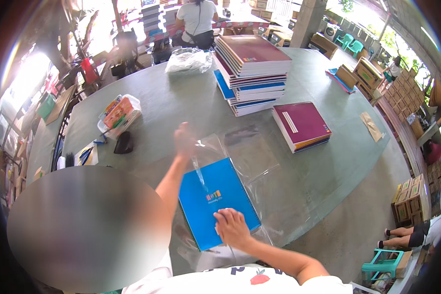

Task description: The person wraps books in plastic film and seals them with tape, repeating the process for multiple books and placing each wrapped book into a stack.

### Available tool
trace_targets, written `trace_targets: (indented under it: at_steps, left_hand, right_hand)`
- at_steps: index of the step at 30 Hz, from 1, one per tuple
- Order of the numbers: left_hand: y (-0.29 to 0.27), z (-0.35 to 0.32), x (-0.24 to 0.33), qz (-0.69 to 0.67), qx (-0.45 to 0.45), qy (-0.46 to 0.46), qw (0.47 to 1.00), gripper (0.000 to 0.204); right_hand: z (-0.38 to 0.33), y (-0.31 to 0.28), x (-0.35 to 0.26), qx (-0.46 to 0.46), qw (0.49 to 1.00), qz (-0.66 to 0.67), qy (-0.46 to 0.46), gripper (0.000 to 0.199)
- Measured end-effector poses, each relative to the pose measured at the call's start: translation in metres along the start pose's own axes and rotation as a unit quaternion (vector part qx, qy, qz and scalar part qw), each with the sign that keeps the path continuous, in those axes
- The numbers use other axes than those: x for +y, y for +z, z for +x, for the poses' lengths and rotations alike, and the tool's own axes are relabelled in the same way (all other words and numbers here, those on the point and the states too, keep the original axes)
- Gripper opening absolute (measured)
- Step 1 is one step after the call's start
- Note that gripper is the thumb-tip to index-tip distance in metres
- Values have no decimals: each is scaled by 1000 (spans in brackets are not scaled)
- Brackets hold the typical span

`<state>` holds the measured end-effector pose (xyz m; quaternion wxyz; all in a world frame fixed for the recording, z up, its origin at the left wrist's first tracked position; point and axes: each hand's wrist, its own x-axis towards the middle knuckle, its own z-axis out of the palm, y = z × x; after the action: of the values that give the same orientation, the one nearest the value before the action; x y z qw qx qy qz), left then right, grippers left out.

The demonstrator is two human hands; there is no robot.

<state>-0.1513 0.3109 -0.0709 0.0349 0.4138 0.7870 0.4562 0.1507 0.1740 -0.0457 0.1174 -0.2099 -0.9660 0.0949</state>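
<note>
A blue spiral-bound notebook [220, 196] lies tilted on the green table in front of me, with clear plastic sheeting [259, 152] under and around it. My right hand [233, 229] rests on the notebook's lower right part, fingers loosely bent and apart, gripping nothing I can see. Beyond the notebook's upper left corner is my left hand [183, 141], smeared by motion. A shiny strip of plastic [199, 169] runs from near that hand down over the cover. Whether the left fingers hold the plastic cannot be made out.
Tall stacked notebooks [255, 73] stand at the back, with a smaller maroon-topped stack [304, 125] to the right. A plastic bag [188, 61], a tub of packets [120, 115] and a dark pouch [124, 143] lie farther left. A blurred oval hides the lower left. People are in the background.
</note>
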Motion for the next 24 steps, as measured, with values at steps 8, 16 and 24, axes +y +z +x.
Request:
trace_targets:
  at_steps: [8, 16, 24]
  left_hand:
    - [60, 44, -79, 126, -162, 281, 938, 41]
    - [-23, 46, -88, 10, -474, -56, 879, 27]
    - [-182, 3, -165, 173, -453, -33, 874, 19]
  right_hand:
    - [22, -17, -5, 14, 991, 110, 73, 30]
    - [28, 25, 28, 44, 989, 121, 68, 38]
    - [19, 27, 37, 37, 990, 115, 65, 51]
